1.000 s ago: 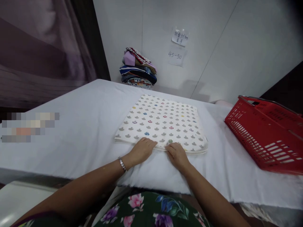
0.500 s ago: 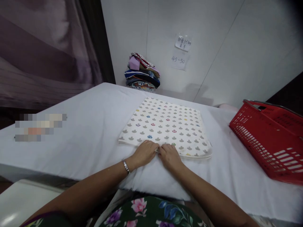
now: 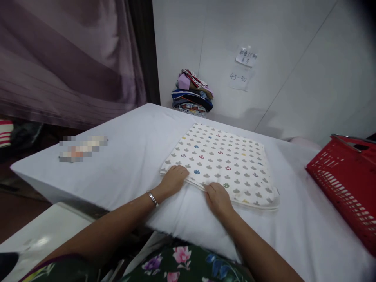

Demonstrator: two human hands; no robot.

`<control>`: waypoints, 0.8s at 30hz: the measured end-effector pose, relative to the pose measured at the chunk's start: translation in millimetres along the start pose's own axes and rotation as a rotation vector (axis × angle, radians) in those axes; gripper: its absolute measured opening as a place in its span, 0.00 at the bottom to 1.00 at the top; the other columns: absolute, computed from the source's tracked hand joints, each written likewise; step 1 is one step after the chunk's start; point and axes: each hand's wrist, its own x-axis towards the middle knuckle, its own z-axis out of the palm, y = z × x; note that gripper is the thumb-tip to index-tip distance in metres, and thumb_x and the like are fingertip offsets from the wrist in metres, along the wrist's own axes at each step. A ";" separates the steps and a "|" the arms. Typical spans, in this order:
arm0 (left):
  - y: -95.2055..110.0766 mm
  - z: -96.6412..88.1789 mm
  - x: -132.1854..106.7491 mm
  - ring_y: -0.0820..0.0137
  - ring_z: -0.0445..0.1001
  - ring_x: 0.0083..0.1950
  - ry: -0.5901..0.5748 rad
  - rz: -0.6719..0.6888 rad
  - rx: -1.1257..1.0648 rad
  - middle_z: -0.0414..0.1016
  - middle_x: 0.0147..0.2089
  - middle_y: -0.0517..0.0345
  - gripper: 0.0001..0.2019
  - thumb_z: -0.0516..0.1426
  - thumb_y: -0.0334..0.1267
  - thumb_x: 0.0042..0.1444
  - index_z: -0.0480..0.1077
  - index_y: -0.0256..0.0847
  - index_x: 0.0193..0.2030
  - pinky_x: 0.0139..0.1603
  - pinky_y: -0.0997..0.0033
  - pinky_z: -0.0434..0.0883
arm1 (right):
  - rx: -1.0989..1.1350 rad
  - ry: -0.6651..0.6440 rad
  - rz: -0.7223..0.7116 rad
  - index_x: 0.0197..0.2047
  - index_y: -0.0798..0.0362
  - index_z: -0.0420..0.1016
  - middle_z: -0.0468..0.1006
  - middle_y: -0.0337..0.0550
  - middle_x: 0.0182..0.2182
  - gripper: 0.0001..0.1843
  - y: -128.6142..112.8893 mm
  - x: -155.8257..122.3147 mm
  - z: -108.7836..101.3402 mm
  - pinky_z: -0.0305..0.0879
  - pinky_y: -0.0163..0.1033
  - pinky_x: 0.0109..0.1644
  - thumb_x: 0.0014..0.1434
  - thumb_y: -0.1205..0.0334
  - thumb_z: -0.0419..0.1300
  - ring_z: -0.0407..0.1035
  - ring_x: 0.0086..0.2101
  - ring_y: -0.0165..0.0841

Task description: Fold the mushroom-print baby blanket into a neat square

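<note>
A white folded cloth (image 3: pixel 217 160) lies flat on the table, printed with rows of grey mushroom shapes and a few coloured ones. At its near edge, towards the left corner, my left hand (image 3: pixel 175 180) is closed, fingers on top of the fabric and thumb out of sight beneath. My right hand (image 3: pixel 219 198) grips the same edge nearer the middle, its fingers curled over the layers. A stretch of bare edge shows between the two hands. The cloth's layers are visible along the front and at the right corner.
A white-covered table (image 3: pixel 126 156) bears the cloth. To the right stands a red plastic basket (image 3: pixel 346 180); a stack of folded fabrics (image 3: pixel 192 96) is by the wall. A blurred-out item (image 3: pixel 84 149) lies at left. Paper signs (image 3: pixel 238 78) hang on the wall.
My hands, close together before, are now apart along the near edge; the left has slid towards the left corner. The view has turned somewhat left.
</note>
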 end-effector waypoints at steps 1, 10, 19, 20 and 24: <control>-6.6 -2.4 -1.3 0.63 0.68 0.46 0.002 -0.013 -0.010 0.73 0.41 0.53 0.16 0.49 0.19 0.47 0.68 0.39 0.39 0.47 0.61 0.63 | 0.005 0.001 0.000 0.40 0.55 0.72 0.70 0.46 0.32 0.09 -0.1 0.3 -0.3 0.59 0.39 0.40 0.59 0.69 0.52 0.63 0.36 0.36; -25.4 -20.3 -9.8 0.66 0.68 0.48 -0.028 0.099 -0.251 0.74 0.45 0.56 0.10 0.53 0.30 0.56 0.71 0.42 0.43 0.52 0.62 0.63 | 0.117 0.020 0.029 0.39 0.55 0.72 0.71 0.47 0.34 0.10 2.5 0.8 -2.0 0.61 0.39 0.40 0.60 0.67 0.50 0.63 0.35 0.36; -14.2 -18.1 -2.2 0.68 0.69 0.46 -0.038 0.144 -0.327 0.74 0.44 0.56 0.10 0.51 0.41 0.61 0.72 0.42 0.42 0.50 0.64 0.63 | 0.149 0.027 0.023 0.43 0.55 0.72 0.71 0.47 0.34 0.11 2.2 -0.6 -2.1 0.61 0.40 0.41 0.61 0.65 0.50 0.63 0.36 0.37; -11.3 -16.6 -1.7 0.68 0.69 0.47 -0.034 0.148 -0.328 0.74 0.44 0.56 0.10 0.52 0.41 0.61 0.72 0.42 0.42 0.50 0.64 0.63 | 0.146 0.021 0.021 0.43 0.55 0.72 0.71 0.47 0.34 0.11 2.4 -0.6 -2.1 0.61 0.40 0.41 0.61 0.66 0.50 0.63 0.36 0.37; -4.3 -9.7 2.6 0.68 0.68 0.48 -0.029 0.176 -0.314 0.73 0.46 0.56 0.09 0.52 0.39 0.60 0.72 0.44 0.44 0.51 0.64 0.62 | 0.133 0.003 0.026 0.44 0.55 0.72 0.71 0.48 0.34 0.11 2.9 -0.6 -2.3 0.61 0.40 0.41 0.61 0.66 0.50 0.63 0.36 0.37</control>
